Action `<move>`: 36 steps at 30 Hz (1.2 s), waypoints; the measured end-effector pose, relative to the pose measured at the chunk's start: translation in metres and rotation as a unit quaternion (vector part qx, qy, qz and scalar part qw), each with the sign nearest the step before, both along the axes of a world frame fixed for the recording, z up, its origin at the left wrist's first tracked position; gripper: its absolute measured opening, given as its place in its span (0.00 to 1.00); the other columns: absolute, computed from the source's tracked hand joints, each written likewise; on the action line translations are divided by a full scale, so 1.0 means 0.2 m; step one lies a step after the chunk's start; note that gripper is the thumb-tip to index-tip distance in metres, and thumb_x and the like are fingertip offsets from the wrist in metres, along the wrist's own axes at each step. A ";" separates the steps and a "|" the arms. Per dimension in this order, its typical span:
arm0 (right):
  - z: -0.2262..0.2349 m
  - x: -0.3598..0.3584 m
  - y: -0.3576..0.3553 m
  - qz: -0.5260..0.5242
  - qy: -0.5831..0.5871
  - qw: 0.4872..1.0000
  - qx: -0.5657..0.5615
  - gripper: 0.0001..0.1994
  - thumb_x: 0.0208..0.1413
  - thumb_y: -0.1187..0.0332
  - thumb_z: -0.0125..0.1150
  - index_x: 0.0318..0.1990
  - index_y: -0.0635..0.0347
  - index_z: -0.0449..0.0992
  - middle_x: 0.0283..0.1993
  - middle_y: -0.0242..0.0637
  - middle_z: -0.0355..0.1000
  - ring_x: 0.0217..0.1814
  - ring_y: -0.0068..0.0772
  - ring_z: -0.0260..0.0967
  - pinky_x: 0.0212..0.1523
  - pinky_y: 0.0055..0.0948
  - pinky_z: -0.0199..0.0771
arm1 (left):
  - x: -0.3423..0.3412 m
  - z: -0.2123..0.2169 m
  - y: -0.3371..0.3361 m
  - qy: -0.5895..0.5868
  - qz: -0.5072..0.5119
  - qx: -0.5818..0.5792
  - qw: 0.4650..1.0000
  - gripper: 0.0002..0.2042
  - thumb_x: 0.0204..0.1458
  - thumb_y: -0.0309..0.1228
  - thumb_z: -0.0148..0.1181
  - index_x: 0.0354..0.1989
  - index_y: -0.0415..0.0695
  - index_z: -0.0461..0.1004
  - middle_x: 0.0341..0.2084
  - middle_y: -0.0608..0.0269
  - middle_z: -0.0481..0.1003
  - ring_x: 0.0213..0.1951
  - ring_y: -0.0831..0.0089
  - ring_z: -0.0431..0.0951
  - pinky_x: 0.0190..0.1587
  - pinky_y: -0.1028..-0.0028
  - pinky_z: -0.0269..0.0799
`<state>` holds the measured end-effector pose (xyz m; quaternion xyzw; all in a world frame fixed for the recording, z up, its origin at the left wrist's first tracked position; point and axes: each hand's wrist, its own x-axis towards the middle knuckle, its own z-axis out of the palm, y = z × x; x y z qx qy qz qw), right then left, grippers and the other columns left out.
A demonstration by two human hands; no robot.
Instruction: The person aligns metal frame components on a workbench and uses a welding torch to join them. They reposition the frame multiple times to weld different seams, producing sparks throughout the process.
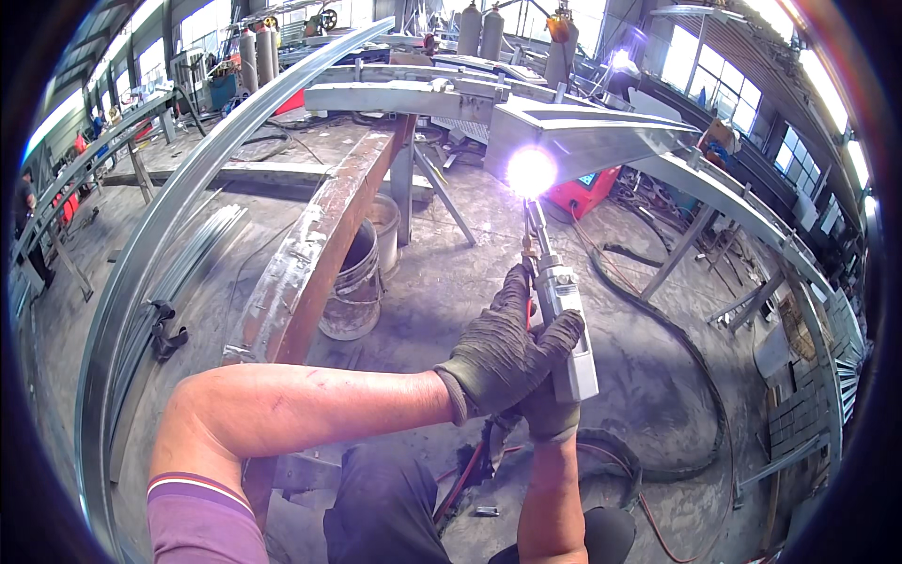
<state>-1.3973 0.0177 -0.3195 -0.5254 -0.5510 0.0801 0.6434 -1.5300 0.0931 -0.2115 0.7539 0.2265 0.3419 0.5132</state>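
Observation:
A grey welding gun (575,352) points away from me, its thin nozzle reaching a glaring white-violet arc. The light lies against the lower edge of a silvery steel beam section (620,143), and the exact contact spot is lost in the glare. My left hand (496,355), in a dark work glove, is closed on the gun's side and the thin tube along it. Below it, my gloved right hand (550,414) grips the gun from underneath; its fingers are mostly hidden by the left hand and the gun body.
A rusty beam (315,240) runs away on my left beside two dirty buckets (353,296). Further left arches a long galvanized steel bar (164,221). A red machine (584,195) sits behind the arc. Thick black hose (700,362) loops over the floor at right.

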 end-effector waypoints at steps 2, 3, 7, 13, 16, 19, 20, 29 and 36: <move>-0.01 0.00 0.00 0.011 0.002 1.000 -0.011 0.13 0.70 0.64 0.73 0.54 0.60 0.81 0.46 0.35 0.82 0.48 0.31 0.82 0.50 0.34 0.83 | -0.01 0.00 0.01 0.028 0.010 0.001 1.000 0.41 0.72 0.51 0.65 0.81 0.35 0.56 0.65 0.38 0.75 0.68 0.52 0.78 0.73 0.55 0.72; -0.02 0.00 0.00 0.014 0.003 1.000 -0.016 0.14 0.70 0.63 0.73 0.55 0.60 0.80 0.47 0.34 0.82 0.49 0.30 0.82 0.51 0.34 0.83 | 0.00 -0.01 0.01 0.022 0.016 0.015 1.000 0.40 0.72 0.51 0.64 0.80 0.35 0.57 0.65 0.38 0.75 0.68 0.52 0.78 0.72 0.55 0.73; 0.00 0.00 -0.01 0.016 0.001 1.000 -0.021 0.16 0.71 0.62 0.75 0.57 0.60 0.78 0.51 0.32 0.81 0.52 0.27 0.80 0.54 0.33 0.82 | 0.00 -0.04 0.01 0.000 0.011 0.020 1.000 0.39 0.72 0.49 0.64 0.80 0.34 0.58 0.65 0.37 0.76 0.68 0.51 0.79 0.72 0.55 0.73; 0.01 -0.01 -0.01 0.015 0.015 1.000 -0.022 0.17 0.72 0.61 0.74 0.58 0.59 0.78 0.50 0.32 0.80 0.52 0.28 0.80 0.54 0.33 0.82 | 0.01 -0.05 0.02 0.016 0.019 0.026 0.999 0.39 0.73 0.50 0.63 0.80 0.35 0.58 0.65 0.38 0.76 0.68 0.52 0.78 0.73 0.55 0.72; 0.04 -0.02 -0.02 0.020 0.009 1.000 -0.021 0.17 0.73 0.61 0.73 0.59 0.60 0.77 0.49 0.32 0.80 0.52 0.28 0.80 0.54 0.33 0.82 | 0.02 -0.07 0.02 0.027 0.024 0.024 0.999 0.39 0.73 0.50 0.63 0.80 0.34 0.57 0.66 0.38 0.75 0.69 0.53 0.77 0.73 0.55 0.72; 0.01 0.01 -0.01 0.018 -0.002 1.000 -0.018 0.18 0.73 0.60 0.73 0.59 0.60 0.77 0.50 0.32 0.80 0.53 0.28 0.80 0.54 0.33 0.82 | 0.00 -0.02 0.01 0.011 0.004 0.002 1.000 0.40 0.73 0.49 0.63 0.81 0.33 0.55 0.66 0.38 0.74 0.70 0.54 0.77 0.74 0.56 0.71; 0.01 0.02 -0.01 0.021 -0.007 1.000 -0.018 0.18 0.73 0.60 0.73 0.59 0.60 0.76 0.50 0.32 0.80 0.53 0.28 0.80 0.55 0.32 0.82 | 0.00 -0.03 0.01 0.017 0.008 0.011 1.000 0.40 0.73 0.49 0.63 0.81 0.34 0.54 0.66 0.38 0.74 0.70 0.53 0.77 0.74 0.56 0.71; 0.00 0.01 0.02 -0.015 -0.003 1.000 -0.016 0.14 0.71 0.62 0.71 0.54 0.60 0.80 0.45 0.35 0.82 0.46 0.33 0.83 0.48 0.35 0.83 | 0.00 -0.03 0.01 0.017 0.015 0.008 1.000 0.39 0.73 0.49 0.62 0.80 0.33 0.56 0.65 0.36 0.75 0.69 0.52 0.77 0.73 0.55 0.72; 0.00 0.04 0.01 0.009 -0.034 0.999 -0.028 0.16 0.70 0.65 0.75 0.59 0.61 0.79 0.50 0.33 0.81 0.52 0.28 0.80 0.54 0.34 0.83 | 0.00 -0.01 0.01 0.024 0.023 -0.001 0.999 0.39 0.73 0.50 0.63 0.80 0.34 0.57 0.65 0.38 0.75 0.69 0.52 0.78 0.72 0.55 0.72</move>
